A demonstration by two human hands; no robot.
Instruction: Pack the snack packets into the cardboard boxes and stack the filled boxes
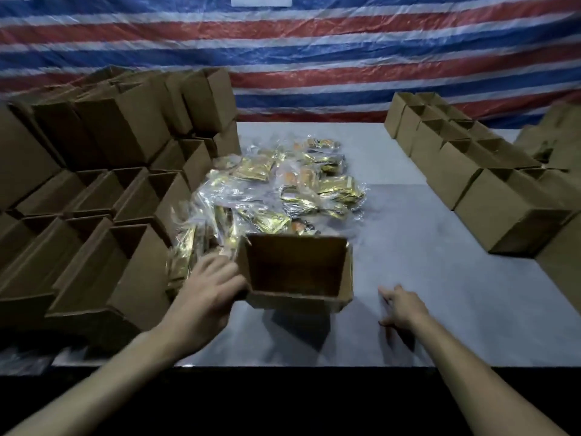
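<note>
Plainly the move turns on the open cardboard box (297, 272) and the heap of snack packets (283, 187). The heap lies just beyond the box and to its left, the nearest packets touching or almost touching its far-left corner. The left hand (207, 287) grips the box by its left wall, fingers curled over the rim. The box looks empty, its mouth tipped up toward the person and its long side running left to right; the shadow under it suggests it is held a little off the table (440, 278). The right hand (402, 306) hangs just right of the box with fingers loosely spread and nothing in it, so it seems the free hand for reaching across to the packets. Left of the box stand stacked empty boxes (110, 215), and well to its right a row of boxes (471, 187). A striped tarp (314, 58) hangs behind.
</note>
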